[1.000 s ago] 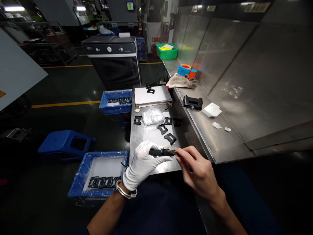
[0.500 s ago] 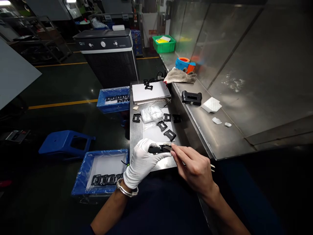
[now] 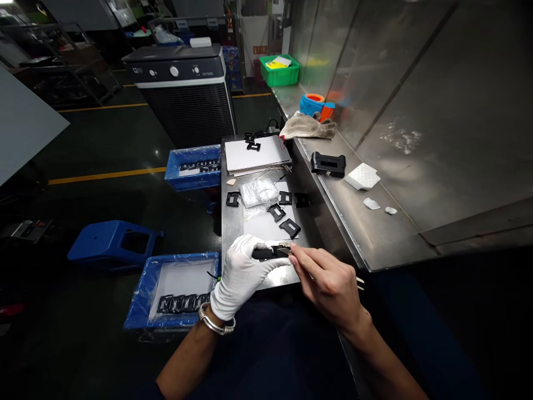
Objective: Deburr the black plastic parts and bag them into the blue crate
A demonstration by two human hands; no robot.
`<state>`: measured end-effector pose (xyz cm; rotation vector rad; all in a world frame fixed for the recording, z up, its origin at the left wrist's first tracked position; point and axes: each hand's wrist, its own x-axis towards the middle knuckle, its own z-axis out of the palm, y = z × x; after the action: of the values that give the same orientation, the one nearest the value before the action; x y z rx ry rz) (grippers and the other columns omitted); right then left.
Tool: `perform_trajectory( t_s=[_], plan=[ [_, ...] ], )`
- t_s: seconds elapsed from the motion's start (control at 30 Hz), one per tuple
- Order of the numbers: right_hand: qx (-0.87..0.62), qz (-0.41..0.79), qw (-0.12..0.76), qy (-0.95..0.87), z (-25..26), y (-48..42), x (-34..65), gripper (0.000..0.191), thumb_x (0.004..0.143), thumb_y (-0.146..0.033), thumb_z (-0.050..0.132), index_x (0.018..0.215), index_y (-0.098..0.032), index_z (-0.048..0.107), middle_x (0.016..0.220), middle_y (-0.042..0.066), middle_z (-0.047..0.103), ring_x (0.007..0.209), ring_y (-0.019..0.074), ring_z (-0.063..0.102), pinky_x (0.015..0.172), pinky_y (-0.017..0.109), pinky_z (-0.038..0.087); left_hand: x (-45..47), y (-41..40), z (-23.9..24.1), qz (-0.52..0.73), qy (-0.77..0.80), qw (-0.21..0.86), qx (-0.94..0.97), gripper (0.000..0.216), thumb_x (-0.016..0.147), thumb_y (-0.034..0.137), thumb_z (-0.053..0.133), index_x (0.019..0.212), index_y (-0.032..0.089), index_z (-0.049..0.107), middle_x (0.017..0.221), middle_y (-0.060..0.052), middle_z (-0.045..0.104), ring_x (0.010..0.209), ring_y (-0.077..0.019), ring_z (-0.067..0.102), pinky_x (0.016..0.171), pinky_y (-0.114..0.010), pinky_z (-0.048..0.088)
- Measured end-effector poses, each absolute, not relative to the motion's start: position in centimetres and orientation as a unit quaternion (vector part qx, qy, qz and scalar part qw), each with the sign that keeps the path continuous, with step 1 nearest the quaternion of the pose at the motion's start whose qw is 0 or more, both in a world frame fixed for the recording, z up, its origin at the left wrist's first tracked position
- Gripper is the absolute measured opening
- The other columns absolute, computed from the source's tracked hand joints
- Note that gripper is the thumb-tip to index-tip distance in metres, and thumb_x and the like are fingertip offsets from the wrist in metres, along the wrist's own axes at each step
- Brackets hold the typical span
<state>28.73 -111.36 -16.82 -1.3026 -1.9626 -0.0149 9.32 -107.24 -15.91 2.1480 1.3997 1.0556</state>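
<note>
My left hand [image 3: 241, 272], in a white glove, is closed around a black plastic part [image 3: 263, 254] above the near end of the metal table. My bare right hand [image 3: 331, 280] pinches a thin metal blade [image 3: 285, 251] against that part; its handle is hidden by the fingers. Two pale prongs [image 3: 360, 284] stick out behind the right hand, and I cannot tell what they belong to. Just beyond my hands, a black plastic frame [image 3: 290, 228] and another black frame [image 3: 276, 212] lie on a white sheet [image 3: 260, 226].
A clear plastic bag [image 3: 259, 191] and a paper stack [image 3: 256, 155] lie farther back. Left of the table stand a blue lined crate [image 3: 141, 289] with black parts and a blue stool [image 3: 95, 239]. On the raised right ledge are a black housing [image 3: 328, 164] and a glove [image 3: 306, 126].
The view has shifted very slightly. Both hands keep their grip in nearly the same place, with the blade still against the black part.
</note>
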Motion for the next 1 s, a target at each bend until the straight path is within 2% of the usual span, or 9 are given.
perform_trajectory(
  t_s=[0.2, 0.57, 1.0],
  plan=[
    [-0.510, -0.013, 0.367, -0.778, -16.87, -111.40, 28.92, 0.027, 0.098, -0.020, 0.059, 0.123, -0.017, 0.069, 0.097, 0.007, 0.078, 0.073, 0.0158, 0.067, 0.069, 0.027, 0.050, 9.24, -107.27, -16.04, 0.379, 0.494, 0.204, 0.755, 0.032, 0.075, 0.047, 0.083, 0.082, 0.020, 0.067, 0.079, -0.002, 0.066, 0.074, -0.0177, 0.063, 0.072, -0.033, 0.051],
    [-0.493, -0.016, 0.358, -0.793, -16.93, -111.52, 29.17, 0.031, 0.096, -0.019, 0.062, 0.126, -0.014, 0.067, 0.094, 0.006, 0.077, 0.070, 0.0140, 0.063, 0.065, 0.027, 0.046, 9.14, -107.07, -16.57, 0.369, 0.507, 0.210, 0.750, 0.039, 0.071, 0.052, 0.084, 0.077, 0.019, 0.063, 0.074, 0.000, 0.065, 0.069, -0.0156, 0.061, 0.064, -0.029, 0.050],
    [-0.475, 0.003, 0.355, -0.805, -17.10, -111.32, 29.53, 0.035, 0.094, -0.017, 0.064, 0.129, -0.014, 0.065, 0.091, 0.006, 0.076, 0.069, 0.0161, 0.064, 0.062, 0.029, 0.047, 9.35, -106.86, -16.37, 0.362, 0.517, 0.246, 0.736, 0.041, 0.068, 0.051, 0.086, 0.072, 0.018, 0.061, 0.068, 0.002, 0.063, 0.061, -0.0130, 0.058, 0.058, -0.026, 0.047]
  ],
)
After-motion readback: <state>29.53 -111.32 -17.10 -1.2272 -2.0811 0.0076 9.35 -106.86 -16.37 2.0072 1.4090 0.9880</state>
